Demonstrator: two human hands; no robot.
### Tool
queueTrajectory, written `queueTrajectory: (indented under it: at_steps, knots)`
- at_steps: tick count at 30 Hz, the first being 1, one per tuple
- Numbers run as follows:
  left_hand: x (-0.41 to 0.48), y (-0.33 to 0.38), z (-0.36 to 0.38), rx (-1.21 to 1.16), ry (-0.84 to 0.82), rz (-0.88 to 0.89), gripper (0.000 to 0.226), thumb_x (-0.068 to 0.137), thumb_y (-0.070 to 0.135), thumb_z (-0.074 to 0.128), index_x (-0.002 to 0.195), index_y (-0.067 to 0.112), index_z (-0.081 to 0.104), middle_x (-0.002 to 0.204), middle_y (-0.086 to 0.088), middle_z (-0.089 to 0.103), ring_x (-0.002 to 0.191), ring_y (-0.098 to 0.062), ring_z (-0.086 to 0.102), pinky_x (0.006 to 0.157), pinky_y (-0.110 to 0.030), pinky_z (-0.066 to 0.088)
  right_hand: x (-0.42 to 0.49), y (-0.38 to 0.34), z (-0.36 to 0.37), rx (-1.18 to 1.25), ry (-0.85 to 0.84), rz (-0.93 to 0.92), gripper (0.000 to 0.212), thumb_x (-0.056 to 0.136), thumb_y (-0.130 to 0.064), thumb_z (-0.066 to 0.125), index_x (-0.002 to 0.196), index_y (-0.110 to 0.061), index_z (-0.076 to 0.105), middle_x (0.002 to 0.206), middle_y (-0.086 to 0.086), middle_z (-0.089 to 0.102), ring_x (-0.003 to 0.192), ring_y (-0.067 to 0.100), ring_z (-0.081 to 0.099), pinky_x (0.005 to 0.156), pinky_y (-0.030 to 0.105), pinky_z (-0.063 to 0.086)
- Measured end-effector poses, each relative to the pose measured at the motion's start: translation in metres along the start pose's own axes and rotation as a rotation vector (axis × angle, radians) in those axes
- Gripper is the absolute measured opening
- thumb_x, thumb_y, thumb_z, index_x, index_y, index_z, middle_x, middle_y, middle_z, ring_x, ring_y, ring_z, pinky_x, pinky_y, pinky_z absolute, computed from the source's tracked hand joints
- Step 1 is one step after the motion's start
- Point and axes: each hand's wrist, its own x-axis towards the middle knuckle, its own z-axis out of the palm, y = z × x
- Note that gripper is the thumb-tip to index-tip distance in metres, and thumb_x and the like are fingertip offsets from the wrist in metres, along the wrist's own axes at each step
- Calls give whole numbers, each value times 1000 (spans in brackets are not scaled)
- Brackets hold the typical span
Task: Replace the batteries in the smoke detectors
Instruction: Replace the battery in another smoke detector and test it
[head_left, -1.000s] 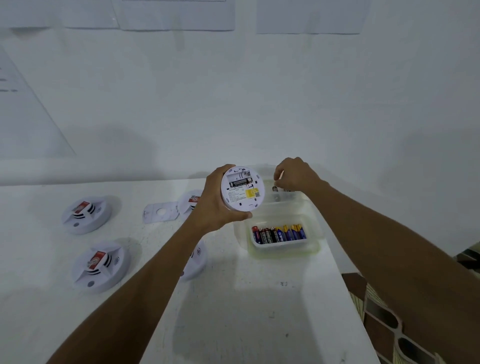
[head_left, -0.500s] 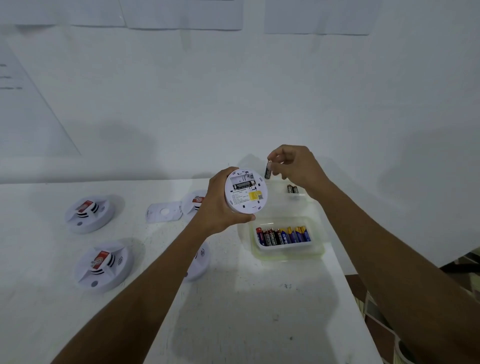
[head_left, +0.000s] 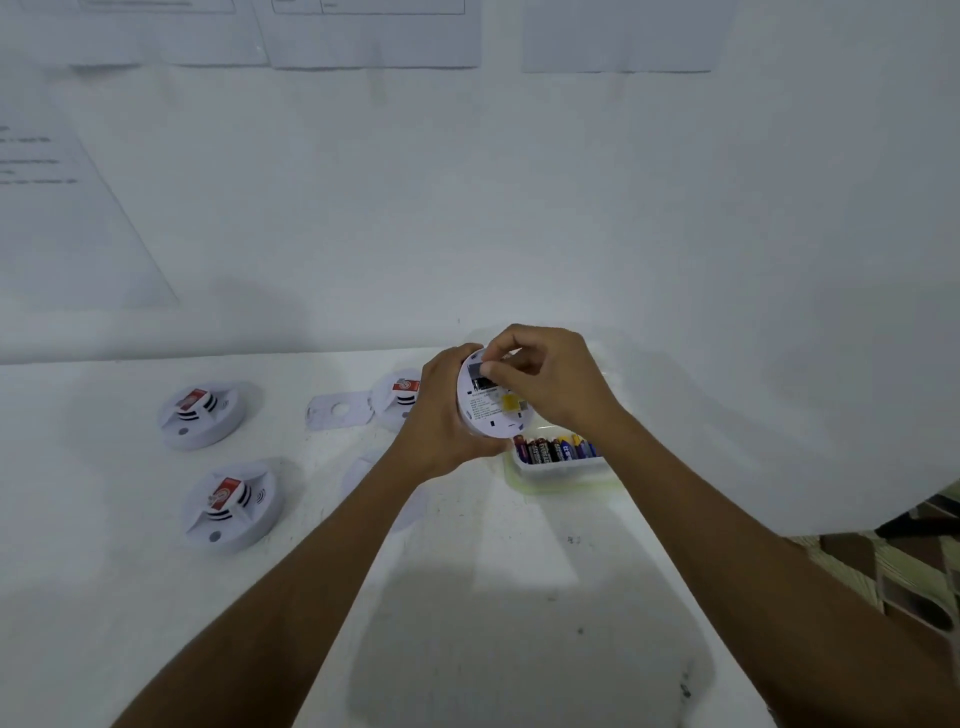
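Note:
My left hand (head_left: 441, 415) grips a white round smoke detector (head_left: 493, 413) by its rim, held above the table with its back and open battery compartment towards me. My right hand (head_left: 550, 379) is over the compartment at the detector's top, thumb and fingers curled and pinching a battery against it; the battery is almost wholly hidden by my fingers. Just below the detector sits a clear plastic tray (head_left: 561, 473) with a row of several batteries (head_left: 556, 449).
Two detectors lie face up at the left (head_left: 200, 415) (head_left: 231, 506), a third (head_left: 400, 395) behind my left hand, another (head_left: 363, 470) partly under my left forearm. A flat mounting plate (head_left: 337, 410) lies near them. The white table (head_left: 493, 597) ends at the right above patterned floor (head_left: 909, 571).
My right hand lifted a battery from behind the tray and brought it left onto the detector's battery compartment. The left hand tilted the detector slightly towards it.

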Motion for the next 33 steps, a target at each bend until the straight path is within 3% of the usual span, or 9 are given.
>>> queueTrajectory:
  at_steps: [3, 6, 9, 14, 17, 21, 23, 30, 33]
  knots:
    - [-11, -2, -12, 31, 16, 14, 71, 55, 30, 92, 112, 32, 49, 106, 15, 57, 101, 1, 54, 93, -21, 45, 4, -3, 14, -131, 8, -44, 22, 76, -26, 82, 94, -20, 70, 92, -8, 66, 84, 11, 60, 72, 20, 44]
    - [-22, -5, -28, 38, 45, 32, 83, 54, 31, 90, 119, 36, 38, 113, 25, 43, 106, 22, 38, 94, 4, 23, 14, -9, 26, -171, 29, 147, 56, 68, -43, 86, 116, -30, 60, 109, -7, 58, 94, 9, 54, 72, 18, 43]
    - [-25, -7, -51, 45, 33, 44, 75, 52, 37, 85, 114, 43, 42, 110, 28, 41, 106, 20, 38, 92, 1, 25, 24, -15, 46, 13, -46, 335, 62, 64, -46, 88, 117, -32, 58, 107, -3, 64, 92, 12, 66, 75, 29, 57]
    - [-41, -35, -90, 2, -73, -85, 100, 54, 33, 91, 135, 36, 32, 133, 15, 37, 119, 2, 34, 99, -5, 29, 39, -28, 83, 136, -54, 315, 51, 66, -33, 90, 110, -29, 66, 85, -1, 62, 75, 12, 65, 64, 26, 50]
    - [-51, -57, -109, -56, -90, -85, 93, 59, 31, 90, 135, 27, 36, 135, 8, 43, 123, -2, 38, 110, -23, 34, 48, -32, 104, 164, -119, 300, 48, 72, -28, 87, 115, -27, 66, 90, 6, 68, 85, 16, 68, 71, 28, 55]
    - [-63, -83, -146, 8, -64, -61, 87, 56, 48, 85, 129, 41, 37, 133, 20, 41, 127, 2, 36, 111, -27, 32, 61, -30, 128, 270, -226, 326, 44, 81, -22, 80, 121, -26, 63, 97, 2, 77, 96, 21, 72, 90, 41, 54]
    - [-68, -96, -162, 29, -61, -94, 93, 54, 47, 86, 132, 37, 36, 133, 18, 41, 128, 0, 35, 111, -31, 33, 69, -31, 142, 254, -262, 304, 38, 85, -18, 76, 121, -24, 63, 96, 1, 78, 95, 16, 72, 87, 36, 54]
    - [-87, -131, -208, 37, -34, -190, 90, 51, 50, 84, 129, 40, 40, 128, 15, 50, 122, -6, 46, 109, -34, 38, 100, -14, 191, -387, -342, 15, 29, 87, -12, 71, 115, -17, 67, 105, 4, 74, 100, 19, 68, 88, 32, 52]
    - [-89, -129, -217, 24, -1, -192, 89, 49, 37, 88, 127, 28, 45, 121, 13, 52, 118, 5, 46, 103, -15, 36, 105, -7, 207, -773, -546, -36, 46, 80, -23, 76, 124, -22, 61, 118, 3, 68, 102, 23, 65, 81, 30, 47]
